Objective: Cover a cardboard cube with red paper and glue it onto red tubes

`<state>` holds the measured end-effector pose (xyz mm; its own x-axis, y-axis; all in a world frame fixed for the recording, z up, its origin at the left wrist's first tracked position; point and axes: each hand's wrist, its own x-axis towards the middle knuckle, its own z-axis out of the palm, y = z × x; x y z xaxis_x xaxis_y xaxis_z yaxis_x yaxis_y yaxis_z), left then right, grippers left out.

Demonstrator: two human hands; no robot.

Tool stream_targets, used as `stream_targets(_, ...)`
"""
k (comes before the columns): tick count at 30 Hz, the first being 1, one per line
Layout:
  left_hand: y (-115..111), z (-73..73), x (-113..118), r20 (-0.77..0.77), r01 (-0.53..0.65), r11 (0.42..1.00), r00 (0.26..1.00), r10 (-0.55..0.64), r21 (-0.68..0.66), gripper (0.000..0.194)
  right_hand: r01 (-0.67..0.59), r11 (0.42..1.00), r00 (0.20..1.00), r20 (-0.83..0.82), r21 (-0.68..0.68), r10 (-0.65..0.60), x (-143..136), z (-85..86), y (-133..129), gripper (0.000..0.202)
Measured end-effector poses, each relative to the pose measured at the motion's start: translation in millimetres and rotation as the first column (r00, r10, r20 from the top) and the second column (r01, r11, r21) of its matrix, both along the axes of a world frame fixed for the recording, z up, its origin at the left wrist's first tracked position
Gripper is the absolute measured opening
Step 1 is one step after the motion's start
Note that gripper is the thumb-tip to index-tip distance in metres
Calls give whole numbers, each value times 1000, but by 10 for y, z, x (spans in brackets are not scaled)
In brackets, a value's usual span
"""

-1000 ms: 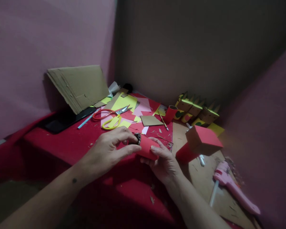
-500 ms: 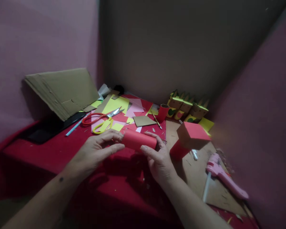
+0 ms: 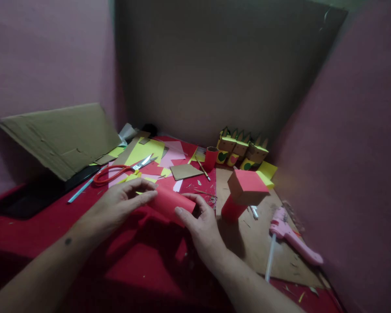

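Between my two hands a red paper tube (image 3: 171, 203) lies on its side above the red cloth. My left hand (image 3: 125, 198) pinches its left end with thumb and fingers. Around the right end close the thumb and fingers of my right hand (image 3: 198, 221). Just beyond my left hand are scissors (image 3: 115, 173) with red and yellow handles, the yellow one partly hidden by that hand. To the right of my right hand a red tube (image 3: 233, 208) stands upright with a red-topped cardboard box (image 3: 249, 188) on it.
A pink glue gun (image 3: 293, 237) lies on a cardboard sheet (image 3: 257, 256) at right. Small cardboard figures (image 3: 241, 148) and another red tube (image 3: 211, 158) stand at the back, near a pencil (image 3: 202, 168). Folded cardboard (image 3: 65, 139) leans at left; coloured paper scraps (image 3: 146, 150) spread midway.
The view has swung a little to the right, so everything sits further left. The red tube tilts slightly more, its right end lower; both hands still hold it.
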<state>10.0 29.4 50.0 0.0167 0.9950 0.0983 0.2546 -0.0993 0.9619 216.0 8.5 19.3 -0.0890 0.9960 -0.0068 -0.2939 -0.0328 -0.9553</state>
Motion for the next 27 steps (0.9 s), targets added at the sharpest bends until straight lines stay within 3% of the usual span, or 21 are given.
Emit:
stream_targets(4, 427, 343, 43, -213, -52, 981, 973, 92, 184, 46, 79, 997, 983, 166, -21, -75, -22, -116, 79, 41)
stream_targets(7, 891, 573, 223, -220, 97, 982, 974, -60, 162, 48, 88, 996, 960, 267, 12, -88, -17, -140, 96, 35)
stream_targets(9, 1227, 639, 437, -188, 192, 976, 967, -170, 103, 50, 115, 992, 921, 367, 53, -127, -8, -132, 81, 33)
stream_targets(12, 1704, 563, 836, -162, 253, 964, 958, -237, 82, 63, 143, 983, 838, 514, 116, -182, -2, -121, 42, 40)
stream_targets(17, 2199, 184, 1351, -71, 337, 941, 940, -334, 39, 92, 88, 984, 775, 610, 155, -165, -51, -177, -12, 63)
stream_targets(22, 2284, -86, 1496, 27, 448, 894, 894, -448, 21, 81, 100, 966, 708, 666, 238, -237, -111, -273, -18, 63)
stream_targets(27, 2276, -53, 1534, 109, 518, 854, 847, -520, 51, 58, 41, 982, 726, 670, 186, -157, -57, -183, -12, 62)
